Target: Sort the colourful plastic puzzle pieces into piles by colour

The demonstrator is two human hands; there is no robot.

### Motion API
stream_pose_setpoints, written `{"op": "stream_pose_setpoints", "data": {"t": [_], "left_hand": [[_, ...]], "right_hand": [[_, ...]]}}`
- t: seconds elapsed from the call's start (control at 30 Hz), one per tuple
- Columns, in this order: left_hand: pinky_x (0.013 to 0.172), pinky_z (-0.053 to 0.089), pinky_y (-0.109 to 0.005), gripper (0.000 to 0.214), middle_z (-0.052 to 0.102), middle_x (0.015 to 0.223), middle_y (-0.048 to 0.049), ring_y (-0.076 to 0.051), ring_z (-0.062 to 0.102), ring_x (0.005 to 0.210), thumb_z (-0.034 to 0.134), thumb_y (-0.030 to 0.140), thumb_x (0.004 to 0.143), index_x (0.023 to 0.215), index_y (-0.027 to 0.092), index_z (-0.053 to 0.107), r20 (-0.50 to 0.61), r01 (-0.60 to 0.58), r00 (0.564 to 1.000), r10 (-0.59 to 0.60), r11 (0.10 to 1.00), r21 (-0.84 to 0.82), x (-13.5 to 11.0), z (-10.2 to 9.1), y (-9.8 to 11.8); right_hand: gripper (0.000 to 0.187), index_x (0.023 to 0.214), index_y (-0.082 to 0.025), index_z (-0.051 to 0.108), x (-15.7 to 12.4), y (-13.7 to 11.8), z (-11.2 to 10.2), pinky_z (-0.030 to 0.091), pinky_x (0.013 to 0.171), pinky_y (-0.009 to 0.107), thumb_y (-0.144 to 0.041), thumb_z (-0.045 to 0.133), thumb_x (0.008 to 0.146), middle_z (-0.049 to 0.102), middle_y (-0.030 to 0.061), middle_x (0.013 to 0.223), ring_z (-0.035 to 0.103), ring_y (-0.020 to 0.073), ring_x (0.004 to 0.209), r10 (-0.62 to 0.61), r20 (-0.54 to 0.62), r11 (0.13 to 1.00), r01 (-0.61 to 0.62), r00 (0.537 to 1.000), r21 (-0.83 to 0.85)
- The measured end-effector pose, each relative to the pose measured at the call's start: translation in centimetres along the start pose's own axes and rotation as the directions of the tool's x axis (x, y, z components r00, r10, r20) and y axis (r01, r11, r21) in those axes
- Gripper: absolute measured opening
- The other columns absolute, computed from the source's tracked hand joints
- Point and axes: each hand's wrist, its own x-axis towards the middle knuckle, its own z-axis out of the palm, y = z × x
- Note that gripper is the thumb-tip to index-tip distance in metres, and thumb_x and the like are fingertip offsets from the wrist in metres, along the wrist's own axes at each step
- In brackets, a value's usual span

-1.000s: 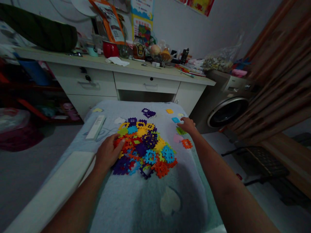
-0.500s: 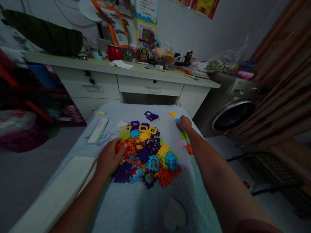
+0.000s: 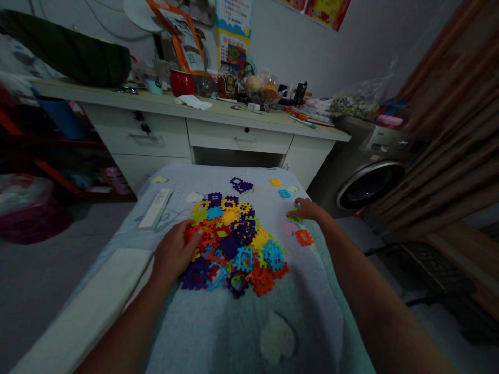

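Note:
A heap of colourful plastic interlocking building pieces (image 3: 230, 244) lies on the cloth-covered table, in purple, yellow, orange, red, blue and green. At the heap's left edge rests my left hand (image 3: 177, 249), fingers loosely spread over the red and orange pieces. To the right, my right hand (image 3: 310, 210) has its fingers stretched out, fingertips touching a green piece (image 3: 295, 216) that lies flat. Around it lie a blue piece (image 3: 284, 194), a yellow piece (image 3: 275, 182) and an orange piece (image 3: 304, 237). Purple pieces (image 3: 241, 184) sit apart beyond the heap.
A slim white box (image 3: 155, 209) lies on the cloth at left, and a long white board-like object (image 3: 97, 306) runs along the near left side. Behind stands a cluttered desk (image 3: 218, 115). A washing machine (image 3: 362, 166) is at right.
My right hand has left the blue piece and come nearer to me, onto the green piece. The blue piece now lies uncovered on the cloth. My left hand stays at the heap.

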Motion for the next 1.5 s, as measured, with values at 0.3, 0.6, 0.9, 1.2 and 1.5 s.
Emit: {"op": "stream_pose_setpoints", "data": {"t": [0.3,0.6,0.9,1.2,1.5], "left_hand": [[0.098,0.045,-0.041,0.055,0.064,0.121,-0.0134,-0.029,0.06,0.112,0.04,0.058,0.089,0.122,0.018,0.058,0.002,-0.01,1.0,0.01,1.0,0.009,-0.1,0.0,0.0],[0.096,0.046,-0.041,0.055,0.064,0.12,-0.0138,-0.029,0.06,0.11,0.04,0.057,0.089,0.123,0.017,0.057,0.003,-0.021,1.0,0.021,1.0,0.012,0.0,0.0,-0.1],[0.097,0.045,-0.041,0.055,0.064,0.12,-0.0139,-0.029,0.059,0.112,0.039,0.057,0.089,0.122,0.017,0.057,0.005,-0.014,1.0,0.014,1.0,0.021,-0.1,-0.1,0.1],[0.096,0.046,-0.041,0.055,0.064,0.119,-0.0138,-0.029,0.06,0.11,0.04,0.056,0.089,0.121,0.016,0.058,-0.005,-0.024,1.0,0.025,1.0,0.019,0.0,0.1,-0.2],[0.095,0.046,-0.041,0.052,0.065,0.118,-0.0132,-0.029,0.06,0.11,0.042,0.055,0.088,0.12,0.017,0.059,-0.017,-0.011,1.0,0.011,0.999,0.032,0.0,0.0,0.1]], "right_hand": [[0.055,0.12,-0.019,0.064,-1.1,-1.2,2.1,0.043,0.093,0.037,-0.045,0.07,0.073,0.058,0.0137,0.117,0.059,0.0273,0.105,-0.017,-0.128,1.0,0.018,0.992,0.008],[0.059,0.128,-0.018,0.06,0.9,-1.8,1.8,0.04,0.1,0.041,-0.049,0.066,0.078,0.058,0.018,0.124,0.055,0.0317,0.117,0.022,-0.128,1.0,-0.021,0.992,0.006],[0.074,0.136,-0.015,0.05,-5.1,2.1,0.6,0.045,0.093,0.035,-0.053,0.071,0.076,0.059,0.0176,0.124,0.059,0.0279,0.111,0.026,-0.125,0.991,-0.009,0.992,0.132],[0.05,0.121,-0.016,0.06,-9.9,0.2,3.3,0.045,0.081,0.029,-0.039,0.067,0.078,0.061,0.0134,0.11,0.062,0.0229,0.095,-0.009,-0.11,0.993,0.022,0.994,0.117],[0.046,0.117,-0.013,0.062,-8.5,0.5,3.6,0.044,0.09,0.035,-0.038,0.068,0.078,0.062,0.0164,0.113,0.06,0.0272,0.104,0.096,-0.275,0.987,-0.056,0.957,0.151]]}}
